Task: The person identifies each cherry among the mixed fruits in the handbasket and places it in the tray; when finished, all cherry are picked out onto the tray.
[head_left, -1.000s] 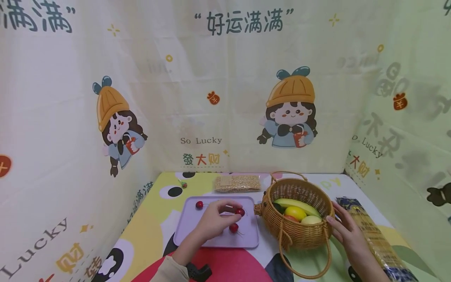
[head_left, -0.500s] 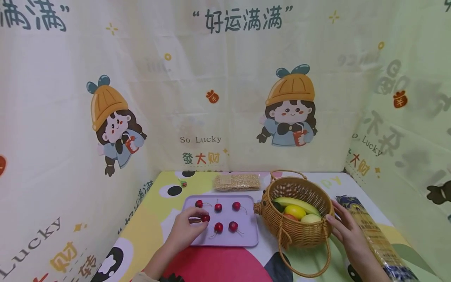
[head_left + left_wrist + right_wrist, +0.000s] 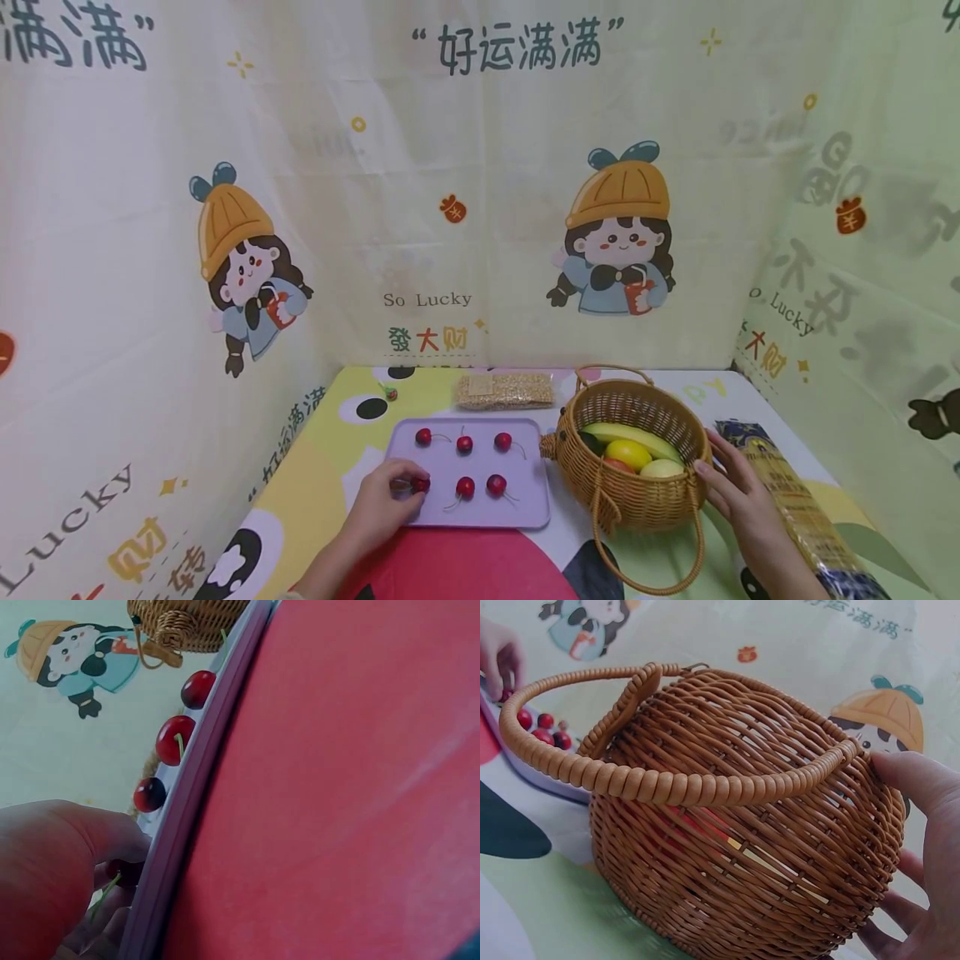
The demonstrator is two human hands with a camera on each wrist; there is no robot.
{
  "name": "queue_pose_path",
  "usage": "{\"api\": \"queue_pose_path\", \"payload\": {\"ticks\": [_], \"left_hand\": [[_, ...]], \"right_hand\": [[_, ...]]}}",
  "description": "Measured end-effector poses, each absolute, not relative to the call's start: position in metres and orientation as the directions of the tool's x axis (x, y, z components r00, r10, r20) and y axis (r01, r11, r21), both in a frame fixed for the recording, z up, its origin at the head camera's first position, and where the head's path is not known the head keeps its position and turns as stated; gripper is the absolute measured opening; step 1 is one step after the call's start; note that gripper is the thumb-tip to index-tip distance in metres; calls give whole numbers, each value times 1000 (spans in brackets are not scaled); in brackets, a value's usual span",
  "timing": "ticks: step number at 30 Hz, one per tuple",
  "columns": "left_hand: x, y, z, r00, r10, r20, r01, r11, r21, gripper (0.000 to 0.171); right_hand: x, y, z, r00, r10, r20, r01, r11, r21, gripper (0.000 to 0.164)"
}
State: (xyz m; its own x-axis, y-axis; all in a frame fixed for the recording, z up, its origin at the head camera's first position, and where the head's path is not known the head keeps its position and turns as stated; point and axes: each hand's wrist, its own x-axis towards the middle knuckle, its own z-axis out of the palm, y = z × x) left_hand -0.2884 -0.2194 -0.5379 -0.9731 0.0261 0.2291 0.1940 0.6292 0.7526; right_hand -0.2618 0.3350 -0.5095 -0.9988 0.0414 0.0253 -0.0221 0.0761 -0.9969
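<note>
My left hand pinches a red cherry between thumb and fingers, low over the front left part of the lilac tray. In the left wrist view its green stem points down from the fingers. Three cherries with stems lie along the tray's back, one of them a dark red cherry in the middle. Two more lie along the front, including a cherry at the right. With its thumb at the rim and fingers along the outside, my right hand holds the wicker basket.
Inside the basket are a banana, a lemon and other fruit. Its looped handle hangs out in front. Behind the tray lies a clear bag of grain. A long pasta packet lies right of the basket.
My left hand has moved from the tray's right side to its front left with the cherry, lowering it over the last half second. The right hand stays at the basket.
</note>
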Motion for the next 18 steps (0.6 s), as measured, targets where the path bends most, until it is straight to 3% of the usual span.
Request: {"api": "queue_pose_path", "payload": {"ticks": [18], "left_hand": [[-285,-218,-539,-953,8,303,231,667,708,30]], "right_hand": [[-263,335,-506,-998,24,51,-47,131,-990,74]]}}
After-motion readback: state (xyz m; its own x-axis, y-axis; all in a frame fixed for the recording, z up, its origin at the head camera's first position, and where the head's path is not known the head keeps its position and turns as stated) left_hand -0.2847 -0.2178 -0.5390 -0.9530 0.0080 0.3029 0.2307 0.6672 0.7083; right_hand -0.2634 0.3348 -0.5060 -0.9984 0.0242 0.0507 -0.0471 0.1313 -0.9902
